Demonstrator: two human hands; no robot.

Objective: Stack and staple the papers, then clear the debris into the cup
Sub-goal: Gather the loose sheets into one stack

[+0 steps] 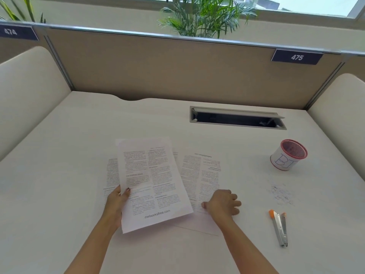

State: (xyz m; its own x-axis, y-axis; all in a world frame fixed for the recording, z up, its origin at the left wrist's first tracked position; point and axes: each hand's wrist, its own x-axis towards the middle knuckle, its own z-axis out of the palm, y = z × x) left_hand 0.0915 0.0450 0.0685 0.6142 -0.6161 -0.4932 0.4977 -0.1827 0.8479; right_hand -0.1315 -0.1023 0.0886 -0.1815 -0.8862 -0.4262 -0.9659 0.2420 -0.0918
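Printed white paper sheets are being spread over the middle of the broad off-white desk surface, which is being enclosed at the back by a tan fabric partition carrying a dark plate numbered 475. A rectangular grey cable hatch is being shown open in the desk, beyond the papers and to their right. One two-column printed sheet is being held tilted above the desk by its lower left edge, with other sheets partly covered beneath it: one is showing at its left, and another flat printed sheet is lying just to its right, its text turned upside down. The left hand is being closed on the raised sheet, thumb pressed over the front and the fingers hidden behind. The right hand is being rested on the flat sheet's lower right part, fingers loosely curled and gripping nothing, thumb tip touching the paper. A white cup with a red mesh rim is being left well to the right. Between it and the silver stapler with orange tips, a scatter of fine dark debris is being seen on the desk.
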